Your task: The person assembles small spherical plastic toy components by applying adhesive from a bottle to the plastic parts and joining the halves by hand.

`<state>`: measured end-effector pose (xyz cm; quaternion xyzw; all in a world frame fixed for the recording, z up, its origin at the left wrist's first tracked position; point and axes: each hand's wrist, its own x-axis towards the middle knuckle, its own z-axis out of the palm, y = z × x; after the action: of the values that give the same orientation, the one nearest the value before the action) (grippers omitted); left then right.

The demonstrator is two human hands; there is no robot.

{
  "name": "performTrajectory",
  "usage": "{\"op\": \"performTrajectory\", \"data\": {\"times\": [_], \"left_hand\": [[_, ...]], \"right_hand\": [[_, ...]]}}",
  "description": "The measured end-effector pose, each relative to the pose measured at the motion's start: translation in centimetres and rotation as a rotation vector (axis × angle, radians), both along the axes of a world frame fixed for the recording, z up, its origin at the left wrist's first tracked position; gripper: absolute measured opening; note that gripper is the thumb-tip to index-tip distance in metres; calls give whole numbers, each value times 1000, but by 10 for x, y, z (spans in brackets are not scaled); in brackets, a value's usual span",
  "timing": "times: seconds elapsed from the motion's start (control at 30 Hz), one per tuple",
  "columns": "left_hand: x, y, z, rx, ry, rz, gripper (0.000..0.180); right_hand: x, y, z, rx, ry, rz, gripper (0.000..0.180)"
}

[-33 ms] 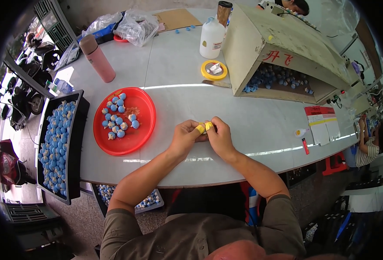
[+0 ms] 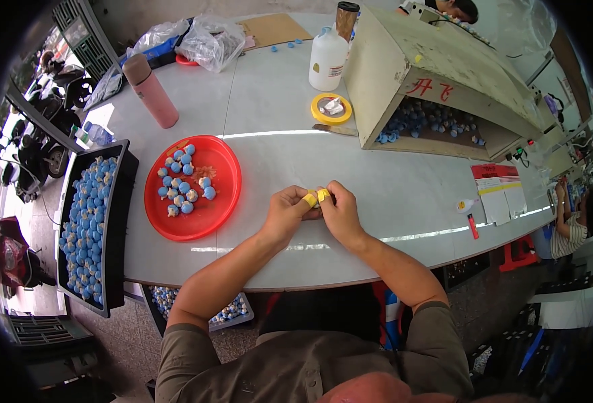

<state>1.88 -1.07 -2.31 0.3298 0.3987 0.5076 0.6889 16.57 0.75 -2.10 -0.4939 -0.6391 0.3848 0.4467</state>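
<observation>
My left hand [image 2: 288, 209] and my right hand [image 2: 339, 211] meet above the grey table, in front of my body. Both are closed, with the thumbs side by side and the fingers curled under. Yellow tape wraps each thumb. Whatever they pinch between them is hidden by the fingers. To the left of my hands lies a round red plate [image 2: 226, 201] with several small blue balls [image 2: 187, 169] on it, each with a pale patch. Further left, a long black tray [image 2: 116, 248] is filled with many similar blue and pale pieces.
A beige box housing [image 2: 384, 74] holding blue pieces stands at the back right. Near it are a white bottle [image 2: 328, 60], a yellow tape roll [image 2: 332, 119] and a scraper [image 2: 335, 129]. A pink flask [image 2: 152, 94] stands back left; a red-and-white paper [image 2: 499, 188] lies right.
</observation>
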Motion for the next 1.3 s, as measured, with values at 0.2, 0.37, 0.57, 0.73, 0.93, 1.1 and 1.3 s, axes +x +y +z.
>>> {"op": "performTrajectory", "data": {"times": [0.2, 0.37, 0.57, 0.73, 0.93, 1.1, 1.3], "left_hand": [[2, 0, 5, 8, 5, 2, 16], [1, 0, 6, 12, -2, 19, 18], [2, 4, 10, 101, 128, 148, 20], [-2, 6, 7, 119, 43, 129, 21], [-16, 9, 12, 102, 92, -1, 26], [-23, 11, 22, 89, 300, -137, 31], [-24, 11, 27, 36, 257, -191, 31]], "right_hand": [[1, 1, 2, 11, -25, -2, 27], [0, 2, 4, -20, -32, -5, 24], [3, 6, 0, -13, 226, 87, 11], [7, 4, 19, -334, 430, 192, 11], [15, 7, 17, -303, 334, 271, 14], [20, 9, 24, -354, 303, 314, 16], [25, 10, 28, -405, 290, 364, 15]]}}
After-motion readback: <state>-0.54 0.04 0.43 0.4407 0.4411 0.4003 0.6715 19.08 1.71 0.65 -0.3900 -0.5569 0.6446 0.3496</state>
